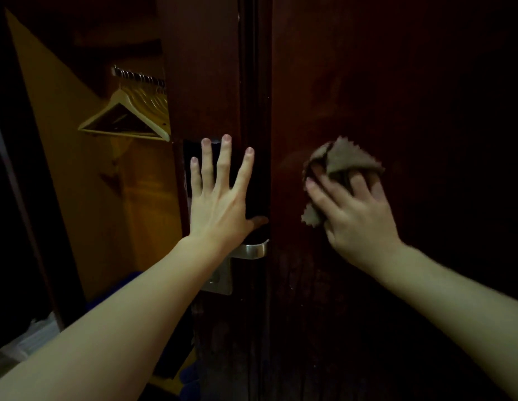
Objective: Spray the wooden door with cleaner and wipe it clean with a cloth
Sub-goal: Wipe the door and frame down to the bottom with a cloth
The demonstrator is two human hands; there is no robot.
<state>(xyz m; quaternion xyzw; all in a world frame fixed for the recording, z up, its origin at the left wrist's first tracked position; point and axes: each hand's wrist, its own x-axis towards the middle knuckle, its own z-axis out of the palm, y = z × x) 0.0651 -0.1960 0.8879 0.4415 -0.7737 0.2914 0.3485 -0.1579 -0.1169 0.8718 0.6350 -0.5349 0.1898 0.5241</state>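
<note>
The dark wooden door (396,96) fills the right half of the head view, its surface dim and reddish-brown. My right hand (356,215) presses a crumpled brown cloth (343,160) against the door at mid height, fingers spread over the cloth. My left hand (220,192) lies flat with straight fingers on the black lock panel (237,175) at the door's edge, just above the metal handle (252,250). No spray bottle is in view.
To the left an open wardrobe (93,183) holds wooden hangers (124,117) on a rail. A metal lock plate (220,282) sits below the handle. Pale and blue items lie low at the left, too dark to identify.
</note>
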